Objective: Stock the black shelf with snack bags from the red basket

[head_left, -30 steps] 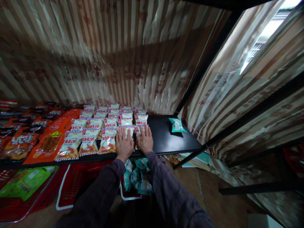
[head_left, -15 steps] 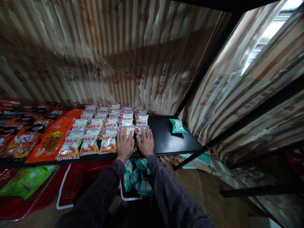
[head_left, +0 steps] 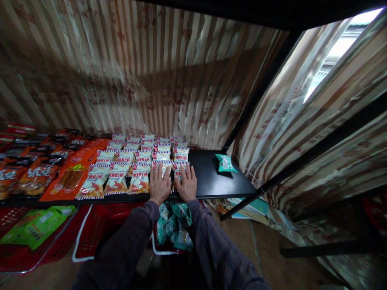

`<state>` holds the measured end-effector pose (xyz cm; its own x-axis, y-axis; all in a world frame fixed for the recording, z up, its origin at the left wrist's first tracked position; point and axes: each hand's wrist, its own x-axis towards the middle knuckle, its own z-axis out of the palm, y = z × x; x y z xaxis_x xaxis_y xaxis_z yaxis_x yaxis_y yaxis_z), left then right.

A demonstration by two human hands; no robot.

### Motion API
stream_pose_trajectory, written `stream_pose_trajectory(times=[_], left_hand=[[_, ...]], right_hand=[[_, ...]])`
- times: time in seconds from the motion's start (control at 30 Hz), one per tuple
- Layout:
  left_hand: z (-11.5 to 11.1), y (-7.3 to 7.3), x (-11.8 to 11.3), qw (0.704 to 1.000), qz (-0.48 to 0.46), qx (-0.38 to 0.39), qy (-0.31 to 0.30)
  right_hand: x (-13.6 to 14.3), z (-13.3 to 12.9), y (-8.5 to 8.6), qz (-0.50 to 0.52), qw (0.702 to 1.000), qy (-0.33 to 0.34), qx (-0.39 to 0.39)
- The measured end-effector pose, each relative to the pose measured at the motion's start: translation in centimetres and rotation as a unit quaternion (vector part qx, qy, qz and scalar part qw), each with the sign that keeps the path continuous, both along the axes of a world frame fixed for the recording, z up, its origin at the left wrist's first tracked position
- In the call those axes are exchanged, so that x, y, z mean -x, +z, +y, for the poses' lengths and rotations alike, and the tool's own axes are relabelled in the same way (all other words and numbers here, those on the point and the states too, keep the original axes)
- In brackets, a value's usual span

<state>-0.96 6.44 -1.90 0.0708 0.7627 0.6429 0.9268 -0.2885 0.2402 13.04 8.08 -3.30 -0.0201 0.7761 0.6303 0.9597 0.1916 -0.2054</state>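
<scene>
Rows of small white snack bags (head_left: 139, 178) with red lettering and striped edges lie on a black shelf (head_left: 208, 177). My left hand (head_left: 160, 183) rests flat, fingers out, over a front-row bag (head_left: 163, 165), covering most of it. Beside it my right hand (head_left: 186, 183) lies with fingers stretched over the rightmost front bag (head_left: 178, 168). Neither hand is wrapped round a bag. A single teal snack bag (head_left: 226, 162) lies apart at the shelf's right end. Below my wrists, more teal bags (head_left: 173, 227) fill a red basket with a white handle (head_left: 165, 253).
Left of the white bags lie a large orange packet (head_left: 72, 173) and dark-and-orange bags (head_left: 38, 177). A red basket (head_left: 45, 257) with green packets (head_left: 39, 225) stands below left. A black post (head_left: 256, 94) and striped curtain (head_left: 151, 72) bound the shelf.
The view has shifted slightly, so the shelf's left goods appear a little further right. Both hands stay spread over the same front bags, with hardly any movement.
</scene>
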Motion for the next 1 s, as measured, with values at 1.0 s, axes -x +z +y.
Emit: stream_pose_trajectory(times=[1.0], left_hand=[[-1.1, 0.4, 0.6, 0.944, -0.321, 0.052, 0.052]], right_hand=[[3.4, -2.7, 1.7, 0.212, 0.963, 0.16, 0.037]])
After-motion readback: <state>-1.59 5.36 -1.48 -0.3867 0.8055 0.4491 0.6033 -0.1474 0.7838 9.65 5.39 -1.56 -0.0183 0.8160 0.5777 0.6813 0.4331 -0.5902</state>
